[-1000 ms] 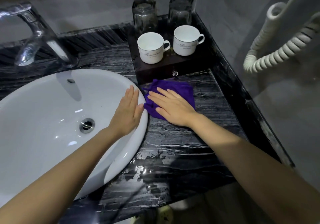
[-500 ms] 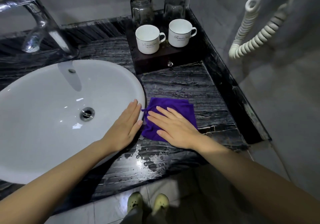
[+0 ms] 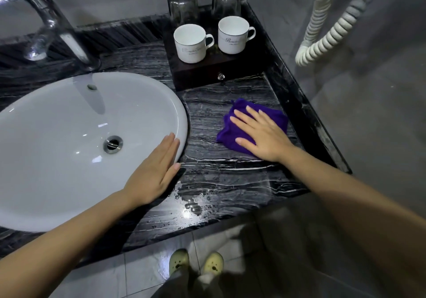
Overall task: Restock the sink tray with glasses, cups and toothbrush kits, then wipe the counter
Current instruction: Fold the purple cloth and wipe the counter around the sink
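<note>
Under right hand (image 3: 262, 136), flattened cloth (image 3: 272, 115)

Head view, steeply down and close over counter (image 3: 230, 182)

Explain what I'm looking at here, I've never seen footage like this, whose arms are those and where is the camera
There is no machine here. The camera is worn on a person's head and looks forward and down, so the two bare arms reaching in from the bottom are the wearer's own, and their shoes show on the floor tiles below.

The dark marble counter holds a white sink with a tap behind it. In the far corner, a dark tray carries two white cups and, behind them, two glasses that look upturned.

The right hand lies flat on a purple cloth, pressing it to the counter as for wiping. The left hand rests open on the sink's rim and holds nothing. Water drops shine near the counter's front edge. A coiled white cord hangs on the right wall.
</note>
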A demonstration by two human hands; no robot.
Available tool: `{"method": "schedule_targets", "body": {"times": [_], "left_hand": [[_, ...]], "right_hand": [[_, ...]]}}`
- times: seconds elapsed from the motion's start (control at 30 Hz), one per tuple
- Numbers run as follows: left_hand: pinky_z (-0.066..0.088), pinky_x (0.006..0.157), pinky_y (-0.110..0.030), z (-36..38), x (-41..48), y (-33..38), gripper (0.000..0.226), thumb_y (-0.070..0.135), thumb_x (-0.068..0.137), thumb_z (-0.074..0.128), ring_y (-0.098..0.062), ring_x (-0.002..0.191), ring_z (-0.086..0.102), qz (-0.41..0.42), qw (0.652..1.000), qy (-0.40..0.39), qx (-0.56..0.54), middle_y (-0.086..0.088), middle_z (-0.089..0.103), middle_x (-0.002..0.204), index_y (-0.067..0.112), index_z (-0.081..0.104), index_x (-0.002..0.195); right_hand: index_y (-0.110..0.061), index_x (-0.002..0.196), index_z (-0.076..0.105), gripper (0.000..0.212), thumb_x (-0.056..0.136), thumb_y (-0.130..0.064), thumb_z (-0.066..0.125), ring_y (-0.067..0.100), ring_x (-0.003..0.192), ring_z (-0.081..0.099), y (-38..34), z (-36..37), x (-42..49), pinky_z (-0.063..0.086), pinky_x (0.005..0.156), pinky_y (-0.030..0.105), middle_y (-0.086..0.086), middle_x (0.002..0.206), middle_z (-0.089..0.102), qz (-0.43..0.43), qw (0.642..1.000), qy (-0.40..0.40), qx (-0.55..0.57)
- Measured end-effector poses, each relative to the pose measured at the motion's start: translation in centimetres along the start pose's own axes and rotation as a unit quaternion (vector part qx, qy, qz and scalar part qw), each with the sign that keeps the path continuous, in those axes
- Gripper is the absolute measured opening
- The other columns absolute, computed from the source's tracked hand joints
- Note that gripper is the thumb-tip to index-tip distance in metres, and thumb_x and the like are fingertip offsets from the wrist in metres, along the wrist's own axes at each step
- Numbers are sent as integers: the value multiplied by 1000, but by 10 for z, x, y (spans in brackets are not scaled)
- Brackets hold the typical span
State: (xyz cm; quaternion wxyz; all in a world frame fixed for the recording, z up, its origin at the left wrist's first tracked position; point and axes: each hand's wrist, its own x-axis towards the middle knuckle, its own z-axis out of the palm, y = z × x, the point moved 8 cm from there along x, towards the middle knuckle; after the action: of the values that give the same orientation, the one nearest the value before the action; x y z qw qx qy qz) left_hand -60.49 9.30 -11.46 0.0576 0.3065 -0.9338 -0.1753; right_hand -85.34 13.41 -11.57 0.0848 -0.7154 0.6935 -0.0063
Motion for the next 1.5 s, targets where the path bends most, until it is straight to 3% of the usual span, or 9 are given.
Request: {"method": "schedule_targets", "body": {"times": [0.37,0.5,0.7,0.8,0.9,1.17,1.3,1.4,1.5], "left_hand": [[-6,115,-16,-3,0,2,80,64,88,3,-9,144,-1,-9,1000,4,-7,2,-1,155,12,10,148],[-7,114,-16,0,0,1,85,67,86,-1,-8,143,-4,-13,1000,1,-6,-3,1,157,9,10,148],[-8,113,-18,-4,-23,-9,100,76,75,-9,-6,140,-8,-14,999,-21,-43,0,-3,155,10,7,148],[-14,108,-8,-12,-63,-28,98,75,76,-10,-7,141,-5,-18,999,-26,-8,4,-3,152,10,7,148],[-6,114,-16,-24,-101,-47,85,63,89,0,-21,142,15,2,998,-14,63,-7,13,153,2,20,145],[2,115,-24,-39,-145,-81,73,53,96,10,-21,139,24,-12,992,-33,123,-16,33,148,-1,33,140],[2,116,-24,-43,-153,-95,68,49,97,11,-27,137,32,-7,990,-35,139,-15,35,147,2,34,140],[3,115,-23,-43,-154,-100,68,50,97,9,-25,139,27,-4,990,-33,139,-13,33,149,4,31,142],[4,114,-22,-41,-153,-101,68,50,96,7,-21,139,25,-5,991,-29,132,-11,32,150,6,29,142]], "right_hand": [[-28,150,16,64,92,-54,14,23,148,9,9,11,-50,5,120,41,-6,160,15,212,975,64,21],[-24,150,16,70,87,-51,2,26,148,9,-25,18,-67,6,120,45,-3,160,15,299,951,72,30],[-24,151,10,73,84,-47,-8,25,149,4,-93,26,-73,2,119,44,-4,161,9,342,934,80,68],[-24,151,10,68,88,-45,-3,25,149,4,-129,31,-70,1,119,45,-3,161,10,361,925,87,76],[-23,151,9,57,97,-40,13,25,149,1,-157,35,-63,-1,119,46,-1,161,7,382,915,89,93],[-17,151,4,58,99,-32,25,26,148,-7,-211,38,-52,-7,119,47,3,161,-1,427,885,75,167],[-21,152,3,63,96,-27,31,26,148,-2,-216,26,-53,1,120,45,2,161,1,372,898,26,235],[-25,151,11,65,94,-45,34,27,144,18,-210,10,-60,15,115,47,1,160,15,247,967,27,61],[-22,151,10,77,86,-62,20,24,148,7,-207,19,-57,1,120,48,2,161,9,145,989,7,-17]]}}
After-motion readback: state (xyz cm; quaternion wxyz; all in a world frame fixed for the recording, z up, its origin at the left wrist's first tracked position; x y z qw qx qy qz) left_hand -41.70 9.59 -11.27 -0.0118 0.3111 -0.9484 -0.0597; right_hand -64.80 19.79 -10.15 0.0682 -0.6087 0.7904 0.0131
